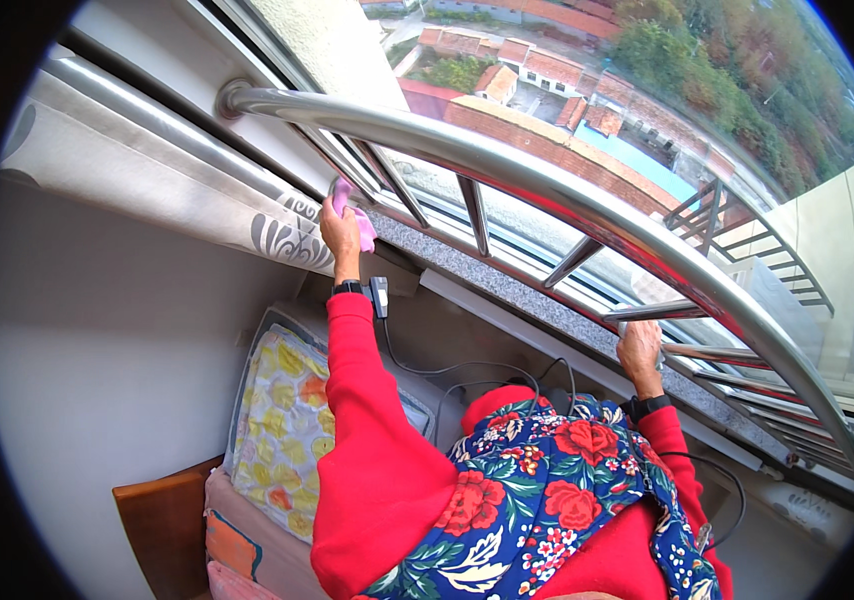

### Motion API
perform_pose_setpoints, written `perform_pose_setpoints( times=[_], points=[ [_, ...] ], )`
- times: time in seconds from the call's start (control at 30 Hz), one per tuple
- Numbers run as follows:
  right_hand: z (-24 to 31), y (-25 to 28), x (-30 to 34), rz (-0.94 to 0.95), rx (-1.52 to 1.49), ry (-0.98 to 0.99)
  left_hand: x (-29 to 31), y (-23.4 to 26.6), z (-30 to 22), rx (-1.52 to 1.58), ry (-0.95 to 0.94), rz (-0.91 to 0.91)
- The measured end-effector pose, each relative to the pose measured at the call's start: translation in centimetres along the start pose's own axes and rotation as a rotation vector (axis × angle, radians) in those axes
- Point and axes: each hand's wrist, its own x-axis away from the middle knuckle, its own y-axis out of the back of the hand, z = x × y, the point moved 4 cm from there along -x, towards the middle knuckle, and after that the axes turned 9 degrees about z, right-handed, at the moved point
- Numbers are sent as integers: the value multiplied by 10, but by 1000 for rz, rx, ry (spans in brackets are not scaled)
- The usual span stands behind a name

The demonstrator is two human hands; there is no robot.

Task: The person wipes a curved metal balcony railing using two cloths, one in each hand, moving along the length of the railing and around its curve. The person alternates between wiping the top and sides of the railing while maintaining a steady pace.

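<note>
My left hand (340, 230) is closed around a pink cloth (365, 232), with part of the cloth hanging out beside the fingers. It presses the cloth against a metal bar at the left end of the window railing (467, 150), next to the patterned curtain (292, 225). Farther right, my right hand (639, 352) is wrapped round one of the railing's bars, low down by the stone sill (507, 275). Some of its fingers are hidden behind the bar. Both arms reach forward in red sleeves.
A small black device (379, 297) on a cable hangs by my left wrist. Behind my left arm are a bed with a yellow-patterned cover (282, 430) and a wooden headboard (167, 520). Past the railing is window glass, with rooftops (552, 70) far below.
</note>
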Motion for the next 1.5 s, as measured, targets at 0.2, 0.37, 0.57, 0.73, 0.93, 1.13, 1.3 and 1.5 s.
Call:
perform_pose_setpoints(
  times=[0.2, 0.37, 0.57, 0.73, 0.93, 1.13, 1.3, 1.5],
  points=[
    [2, 3, 3, -57, -23, -5, -58, -41, 9, -216, -50, 353],
    [4, 5, 3, -92, -3, 33, -57, -66, 22, -199, -24, 472],
    [5, 6, 3, -98, 2, 17, -48, -61, 18, -153, 67, 475],
    [5, 5, 3, -90, -5, 4, 1, -58, 15, -116, -21, 156],
    [8, 7, 4, -77, -29, -12, 66, -31, -22, -38, -146, 282],
    [9, 8, 6, -114, -13, -1, 39, -40, -79, -136, -261, 285],
    [16, 11, 8, -210, 103, 22, 37, -53, -84, -237, -293, 442],
    [18, 17, 9, -181, 66, -12, 56, -63, -72, -175, -257, 543]
  ],
)
